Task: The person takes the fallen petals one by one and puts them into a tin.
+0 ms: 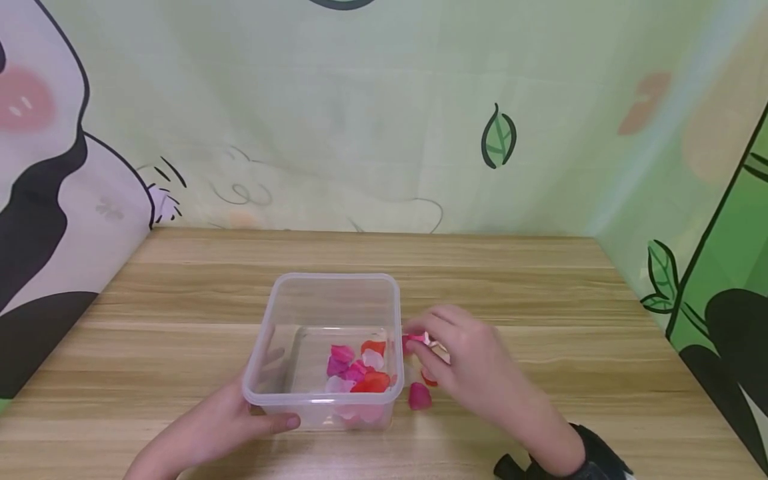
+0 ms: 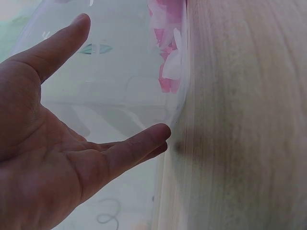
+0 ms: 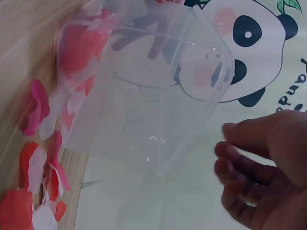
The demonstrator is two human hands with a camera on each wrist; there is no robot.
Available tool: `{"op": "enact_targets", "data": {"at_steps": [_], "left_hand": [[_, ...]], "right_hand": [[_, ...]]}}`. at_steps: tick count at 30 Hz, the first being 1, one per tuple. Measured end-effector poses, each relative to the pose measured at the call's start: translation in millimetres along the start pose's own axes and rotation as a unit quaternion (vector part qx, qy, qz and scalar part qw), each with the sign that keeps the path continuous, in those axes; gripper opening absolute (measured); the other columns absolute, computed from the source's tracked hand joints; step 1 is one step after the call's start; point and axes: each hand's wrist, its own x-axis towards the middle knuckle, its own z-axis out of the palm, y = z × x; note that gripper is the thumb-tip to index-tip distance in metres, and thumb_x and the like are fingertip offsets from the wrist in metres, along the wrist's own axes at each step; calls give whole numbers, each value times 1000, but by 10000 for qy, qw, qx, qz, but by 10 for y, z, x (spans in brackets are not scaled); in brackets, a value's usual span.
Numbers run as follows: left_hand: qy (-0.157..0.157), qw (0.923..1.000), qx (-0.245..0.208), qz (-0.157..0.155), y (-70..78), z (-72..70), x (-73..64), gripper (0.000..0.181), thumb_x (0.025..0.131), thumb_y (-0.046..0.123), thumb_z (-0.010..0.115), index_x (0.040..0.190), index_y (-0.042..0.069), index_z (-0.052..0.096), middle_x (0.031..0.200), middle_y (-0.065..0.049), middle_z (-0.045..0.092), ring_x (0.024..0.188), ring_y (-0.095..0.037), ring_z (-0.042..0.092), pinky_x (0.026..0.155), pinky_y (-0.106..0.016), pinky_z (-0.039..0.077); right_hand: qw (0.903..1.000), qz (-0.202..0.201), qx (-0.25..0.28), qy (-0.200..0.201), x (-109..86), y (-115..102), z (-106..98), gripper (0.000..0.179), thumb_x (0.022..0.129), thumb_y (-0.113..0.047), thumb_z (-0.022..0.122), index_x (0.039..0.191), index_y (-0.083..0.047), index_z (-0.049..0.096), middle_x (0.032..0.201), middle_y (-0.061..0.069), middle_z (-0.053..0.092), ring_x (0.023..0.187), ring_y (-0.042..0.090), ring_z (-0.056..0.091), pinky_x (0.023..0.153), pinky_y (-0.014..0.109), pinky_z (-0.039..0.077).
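Observation:
A clear plastic box (image 1: 324, 399) with its top uncovered stands on the table. Red, pink, purple and white petals (image 1: 372, 383) lie inside, mostly toward its right side. My left hand (image 1: 219, 420) rests against the box's left side and near corner, thumb along the front wall and fingers straight in the left wrist view. Just right of the box my right hand (image 1: 465, 353) hovers over loose petals, its fingers loosely bent. The right wrist view shows nothing between its fingertips. A magenta petal (image 1: 420, 396) lies below that hand, and several more petals (image 3: 33, 165) are scattered beside the box.
The box stands on a wood-grain table (image 1: 510, 267). Behind the table hangs a pale green backdrop (image 1: 360, 133) printed with pandas and leaves. A black strap (image 1: 591, 453) circles the right wrist.

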Motion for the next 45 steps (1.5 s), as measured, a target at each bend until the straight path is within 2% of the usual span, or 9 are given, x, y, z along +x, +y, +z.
{"op": "enact_targets", "data": {"at_steps": [4, 8, 10, 13, 18, 25, 28, 37, 45], "left_hand": [[3, 10000, -16, 52, -5, 5, -5, 112, 84, 33, 87, 164, 7, 13, 155, -29, 38, 127, -38, 54, 93, -31, 50], [15, 9999, 33, 97, -13, 7, -11, 112, 84, 33, 87, 164, 4, 12, 156, -30, 37, 126, -38, 56, 91, -30, 51], [11, 10000, 38, 87, -12, 5, -11, 112, 85, 33, 87, 163, 4, 13, 156, -30, 37, 126, -38, 56, 91, -30, 51], [8, 10000, 47, 46, -5, 2, -10, 111, 85, 34, 86, 163, 4, 14, 156, -29, 38, 126, -37, 56, 92, -30, 51], [3, 10000, 44, -12, 8, -1, 0, 110, 84, 34, 87, 163, 4, 16, 155, -28, 40, 127, -37, 55, 94, -32, 49], [1, 10000, 22, -51, 17, -3, 4, 109, 84, 34, 87, 162, 4, 18, 155, -27, 41, 126, -36, 55, 94, -32, 50], [-5, 10000, -31, 7, 12, 2, 2, 109, 84, 33, 87, 163, 5, 17, 154, -29, 40, 125, -36, 56, 92, -31, 51], [-54, 9998, -139, 93, -11, 8, 3, 113, 85, 31, 87, 163, 4, 11, 155, -32, 36, 125, -39, 55, 89, -28, 52], [-43, 9999, -135, 100, -15, 9, -1, 112, 85, 32, 87, 163, 5, 12, 155, -33, 37, 125, -39, 55, 89, -29, 52]], "right_hand": [[9921, 788, -486, -850, -15, 53, -30, 13, 85, -5, 82, 90, -10, 72, 86, -4, 68, 77, 13, 63, 67, 27, 54], [9681, 1401, -690, -1960, -26, 95, -13, 14, 86, -9, 81, 84, -15, 69, 78, -10, 63, 72, 10, 58, 65, 28, 50], [9570, 1544, -698, -2354, -34, 114, 9, 16, 87, -11, 81, 81, -16, 67, 74, -11, 61, 69, 8, 55, 64, 28, 49], [9494, 1543, -561, -2678, -57, 139, 57, 18, 87, -5, 78, 79, -15, 66, 70, -9, 58, 64, 9, 51, 60, 27, 46], [9481, 1319, -409, -2865, -106, 180, 171, 29, 81, 1, 77, 70, -17, 58, 63, -9, 48, 59, 9, 43, 53, 26, 38], [9424, 1296, -223, -3076, -146, 199, 289, 28, 81, -15, 89, 77, -19, 61, 68, -9, 55, 62, 7, 47, 57, 26, 43], [9397, 1294, -194, -3159, -166, 214, 331, 29, 80, -16, 89, 79, -19, 61, 67, -9, 53, 62, 7, 47, 58, 25, 43], [9409, 1292, -276, -3118, -227, 237, 423, 29, 82, -10, 86, 79, -18, 59, 68, -9, 51, 60, 6, 46, 52, 24, 41], [9397, 1379, -315, -3113, -194, 255, 362, 28, 81, 2, 78, 73, -19, 61, 65, -12, 54, 60, 6, 48, 52, 25, 42]]}}
